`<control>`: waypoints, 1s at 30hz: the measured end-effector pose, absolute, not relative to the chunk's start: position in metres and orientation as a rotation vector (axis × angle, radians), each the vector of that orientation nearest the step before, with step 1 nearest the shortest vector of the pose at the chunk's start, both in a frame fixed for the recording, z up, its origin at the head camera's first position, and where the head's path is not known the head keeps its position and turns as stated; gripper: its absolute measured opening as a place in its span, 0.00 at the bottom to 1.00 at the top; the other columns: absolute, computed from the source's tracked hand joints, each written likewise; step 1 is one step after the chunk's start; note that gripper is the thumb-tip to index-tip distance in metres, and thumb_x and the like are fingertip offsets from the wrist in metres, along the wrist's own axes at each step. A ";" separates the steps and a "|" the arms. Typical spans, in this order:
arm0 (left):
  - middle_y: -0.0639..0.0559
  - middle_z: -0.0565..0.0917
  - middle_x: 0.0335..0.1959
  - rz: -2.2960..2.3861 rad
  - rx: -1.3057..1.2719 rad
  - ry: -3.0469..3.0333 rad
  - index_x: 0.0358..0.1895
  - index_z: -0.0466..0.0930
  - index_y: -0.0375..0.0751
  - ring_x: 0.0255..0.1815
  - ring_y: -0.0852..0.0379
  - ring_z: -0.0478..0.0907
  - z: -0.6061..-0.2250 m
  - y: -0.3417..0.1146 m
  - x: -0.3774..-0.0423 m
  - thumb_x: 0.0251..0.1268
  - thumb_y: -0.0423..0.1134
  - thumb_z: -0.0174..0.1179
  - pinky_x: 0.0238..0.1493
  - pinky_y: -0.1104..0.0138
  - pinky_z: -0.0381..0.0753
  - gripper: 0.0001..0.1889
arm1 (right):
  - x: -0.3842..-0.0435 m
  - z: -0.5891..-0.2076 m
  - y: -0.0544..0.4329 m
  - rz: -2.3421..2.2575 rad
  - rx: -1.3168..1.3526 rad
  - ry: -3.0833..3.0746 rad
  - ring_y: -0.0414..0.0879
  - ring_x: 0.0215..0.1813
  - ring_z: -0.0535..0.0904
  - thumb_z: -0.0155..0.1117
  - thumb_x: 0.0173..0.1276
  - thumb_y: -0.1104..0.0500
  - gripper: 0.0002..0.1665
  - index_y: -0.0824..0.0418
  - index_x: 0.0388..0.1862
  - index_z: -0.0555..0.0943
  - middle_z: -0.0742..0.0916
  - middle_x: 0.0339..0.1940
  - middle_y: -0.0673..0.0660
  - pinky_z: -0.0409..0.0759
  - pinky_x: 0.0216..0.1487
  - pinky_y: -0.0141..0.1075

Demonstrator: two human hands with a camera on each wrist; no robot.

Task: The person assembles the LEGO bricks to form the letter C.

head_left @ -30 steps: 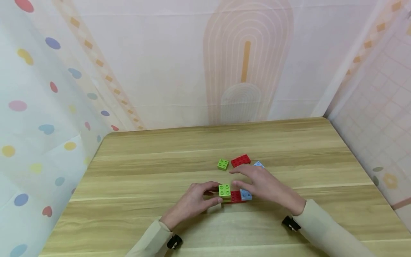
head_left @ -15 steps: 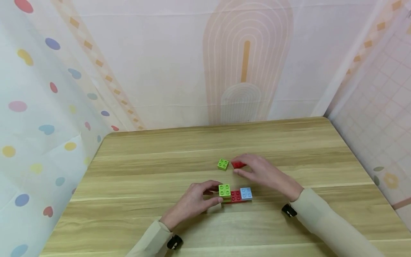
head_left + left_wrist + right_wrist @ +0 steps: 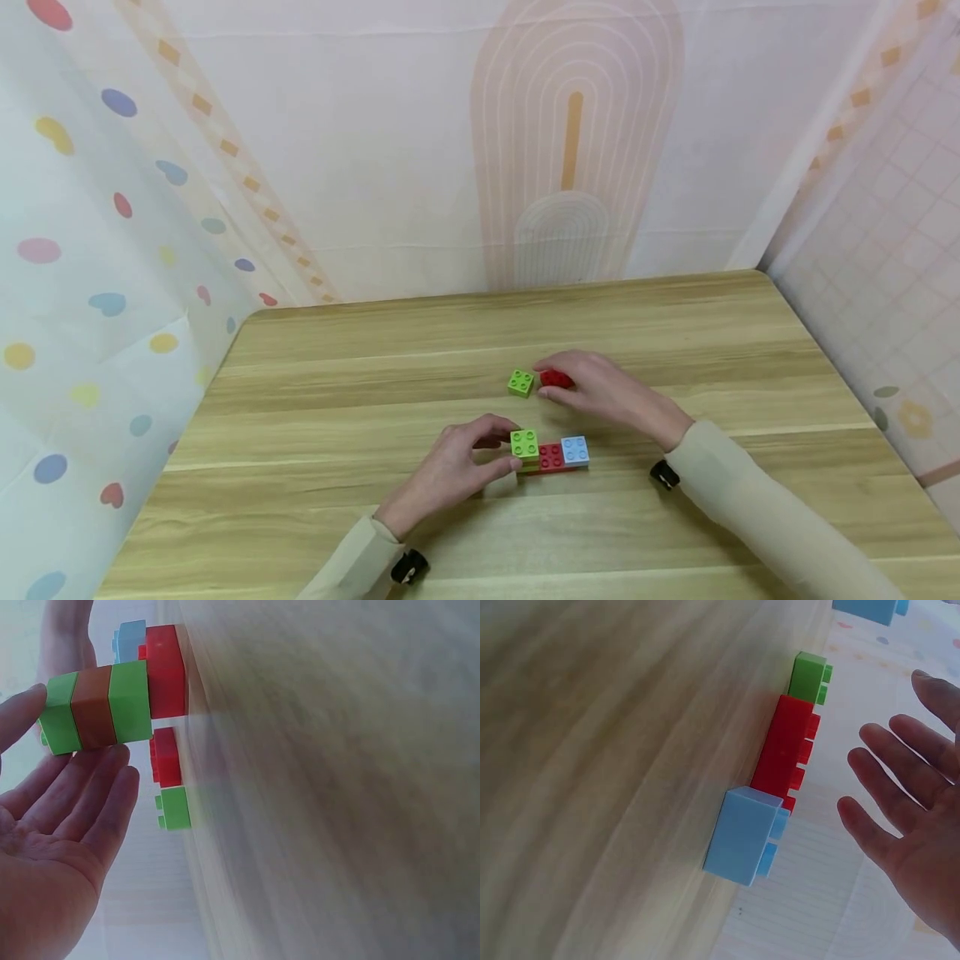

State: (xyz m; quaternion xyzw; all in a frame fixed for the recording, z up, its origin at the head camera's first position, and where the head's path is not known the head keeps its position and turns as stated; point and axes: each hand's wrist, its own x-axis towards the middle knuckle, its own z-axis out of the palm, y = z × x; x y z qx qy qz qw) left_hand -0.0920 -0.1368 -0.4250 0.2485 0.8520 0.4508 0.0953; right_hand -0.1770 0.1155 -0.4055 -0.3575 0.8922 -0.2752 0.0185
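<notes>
My left hand [image 3: 457, 467] holds a short tower of building blocks between thumb and fingers. The tower stacks a green block [image 3: 129, 701], a brown block [image 3: 94, 709] and another green block [image 3: 525, 444] on one end of a long red block [image 3: 551, 457]. A light blue block [image 3: 575, 450] sits on the red block's other end. Over the loose blocks hovers my right hand [image 3: 603, 392], fingers spread and apart from them. Below it lie a red block [image 3: 784, 746], a green block [image 3: 808, 677] and a light blue block [image 3: 742, 836], this last hidden from the head view.
Everything stands on a wood-grain table [image 3: 360, 358]. Behind it hangs a pale patterned cloth [image 3: 390, 167], with more cloth along the left and right sides. A black wrist strap [image 3: 409, 567] shows at my left sleeve.
My right hand has moved away from the joined blocks, back over the loose red and light blue ones. My left hand has stayed at the tower.
</notes>
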 end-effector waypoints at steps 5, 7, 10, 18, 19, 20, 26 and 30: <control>0.57 0.84 0.52 1.352 0.742 2.533 0.56 0.78 0.47 0.53 0.53 0.82 -0.424 -0.137 -0.092 0.66 0.45 0.67 0.56 0.64 0.79 0.18 | -0.184 -0.407 0.110 -0.863 -1.082 2.741 0.48 0.59 0.79 0.65 0.72 0.50 0.24 0.60 0.61 0.80 0.84 0.57 0.54 0.77 0.61 0.46; 0.56 0.84 0.52 1.352 0.744 2.532 0.56 0.78 0.47 0.53 0.54 0.82 -0.424 -0.136 -0.092 0.66 0.45 0.67 0.56 0.64 0.79 0.18 | -0.187 -0.408 0.109 -0.867 -1.073 2.725 0.48 0.59 0.79 0.65 0.72 0.50 0.24 0.61 0.62 0.79 0.84 0.58 0.54 0.77 0.60 0.46; 0.56 0.84 0.52 1.350 0.744 2.531 0.56 0.77 0.47 0.53 0.54 0.82 -0.423 -0.136 -0.092 0.66 0.44 0.67 0.56 0.64 0.79 0.18 | -0.191 -0.408 0.106 -0.855 -1.056 2.702 0.48 0.59 0.79 0.65 0.72 0.50 0.26 0.61 0.63 0.78 0.84 0.58 0.55 0.77 0.61 0.46; 0.55 0.85 0.52 1.331 0.742 2.540 0.56 0.77 0.47 0.53 0.55 0.82 -0.422 -0.136 -0.090 0.66 0.43 0.67 0.56 0.63 0.79 0.18 | -0.201 -0.409 0.098 -0.749 -1.045 2.668 0.48 0.62 0.77 0.66 0.70 0.46 0.32 0.60 0.67 0.75 0.81 0.63 0.54 0.73 0.64 0.46; 0.55 0.85 0.52 1.331 0.740 2.539 0.56 0.77 0.47 0.53 0.55 0.82 -0.422 -0.135 -0.090 0.66 0.43 0.67 0.56 0.63 0.79 0.18 | -0.202 -0.410 0.097 -0.734 -1.042 2.666 0.48 0.63 0.76 0.66 0.70 0.45 0.32 0.59 0.68 0.75 0.81 0.63 0.54 0.73 0.65 0.46; 0.55 0.84 0.52 1.332 0.742 2.538 0.56 0.77 0.47 0.53 0.54 0.82 -0.422 -0.135 -0.090 0.66 0.43 0.67 0.56 0.62 0.79 0.18 | -0.203 -0.411 0.096 -0.723 -1.041 2.664 0.48 0.64 0.76 0.66 0.70 0.45 0.33 0.59 0.68 0.75 0.81 0.64 0.54 0.72 0.66 0.46; 0.56 0.84 0.52 1.325 0.742 2.540 0.56 0.78 0.47 0.53 0.55 0.81 -0.422 -0.135 -0.090 0.66 0.43 0.67 0.56 0.63 0.79 0.17 | -0.209 -0.414 0.090 -0.647 -1.041 2.672 0.46 0.61 0.77 0.66 0.70 0.45 0.32 0.59 0.67 0.76 0.82 0.62 0.54 0.73 0.65 0.45; 0.56 0.84 0.52 1.325 0.742 2.544 0.56 0.78 0.46 0.53 0.55 0.82 -0.421 -0.135 -0.090 0.66 0.42 0.67 0.56 0.64 0.79 0.17 | -0.212 -0.417 0.085 -0.594 -1.087 2.687 0.44 0.57 0.79 0.67 0.69 0.46 0.29 0.59 0.64 0.79 0.84 0.59 0.54 0.75 0.62 0.43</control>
